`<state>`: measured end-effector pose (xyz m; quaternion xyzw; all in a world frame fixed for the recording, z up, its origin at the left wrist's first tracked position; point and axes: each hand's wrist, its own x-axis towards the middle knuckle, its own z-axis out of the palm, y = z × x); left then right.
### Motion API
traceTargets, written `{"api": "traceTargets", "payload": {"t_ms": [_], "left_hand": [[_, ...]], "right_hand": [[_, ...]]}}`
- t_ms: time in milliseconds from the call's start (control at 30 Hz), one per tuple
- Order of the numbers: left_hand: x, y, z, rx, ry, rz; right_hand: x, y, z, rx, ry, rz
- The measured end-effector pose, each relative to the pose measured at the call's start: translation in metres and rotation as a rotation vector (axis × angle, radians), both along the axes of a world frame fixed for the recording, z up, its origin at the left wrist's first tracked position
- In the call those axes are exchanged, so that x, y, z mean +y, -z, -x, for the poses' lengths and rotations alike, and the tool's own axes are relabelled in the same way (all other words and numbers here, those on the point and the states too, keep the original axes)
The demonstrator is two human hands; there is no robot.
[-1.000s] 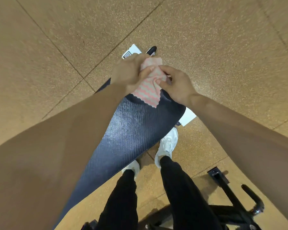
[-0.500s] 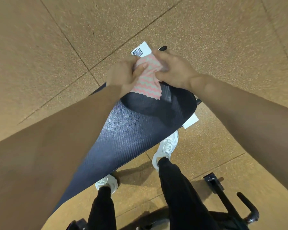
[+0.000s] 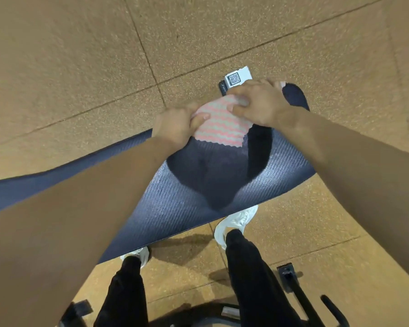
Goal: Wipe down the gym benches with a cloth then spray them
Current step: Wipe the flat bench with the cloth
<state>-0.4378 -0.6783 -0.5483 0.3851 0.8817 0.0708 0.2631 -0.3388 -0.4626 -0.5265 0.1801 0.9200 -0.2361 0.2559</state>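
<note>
A dark blue padded gym bench (image 3: 180, 208) runs from the left edge toward the upper right. A pink and white zigzag cloth (image 3: 219, 128) lies on its far end. My left hand (image 3: 175, 125) grips the cloth's left edge with curled fingers and thumb. My right hand (image 3: 260, 102) lies over the cloth's upper right part, fingers bent down on it. No spray bottle is in view.
A white QR label (image 3: 237, 77) on a black part sticks out past the bench's end. My legs and white shoes (image 3: 234, 223) stand beside the bench. Black equipment frame parts (image 3: 291, 277) lie on the brown rubber floor at the bottom right.
Both hands and the cloth have moved further along the bench toward its far end. My view has swung, so the bench now lies more crosswise. My feet have shifted.
</note>
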Motion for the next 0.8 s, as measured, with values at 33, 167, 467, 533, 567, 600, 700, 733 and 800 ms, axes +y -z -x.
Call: {"api": "traceTargets", "payload": {"t_ms": [33, 167, 467, 533, 567, 600, 700, 733, 800], "left_hand": [[-0.012, 0.0, 0.004, -0.011, -0.018, -0.001], [-0.056, 0.001, 0.014, -0.033, -0.051, -0.002], [-0.174, -0.022, 0.046, -0.134, -0.182, -0.058], [-0.22, -0.031, 0.051, -0.106, -0.235, -0.048], [-0.243, -0.036, 0.051, -0.089, -0.254, -0.026], [-0.265, -0.04, 0.051, -0.06, -0.263, -0.003], [-0.323, -0.048, 0.046, 0.097, -0.31, 0.068], [-0.339, -0.05, 0.043, 0.144, -0.358, 0.088], [-0.368, -0.051, 0.037, 0.19, -0.454, 0.144]], "right_hand": [[-0.008, -0.002, 0.006, -0.018, -0.025, -0.007], [-0.044, -0.009, 0.025, -0.056, -0.085, -0.023], [-0.143, -0.011, 0.064, -0.074, -0.247, 0.094], [-0.168, -0.01, 0.071, -0.082, -0.268, 0.097], [-0.178, -0.01, 0.074, -0.087, -0.261, 0.098], [-0.187, -0.007, 0.077, -0.088, -0.26, 0.085], [-0.216, -0.005, 0.088, -0.117, -0.26, 0.064], [-0.228, -0.005, 0.092, -0.124, -0.255, 0.076], [-0.253, -0.005, 0.1, -0.128, -0.248, 0.099]]}}
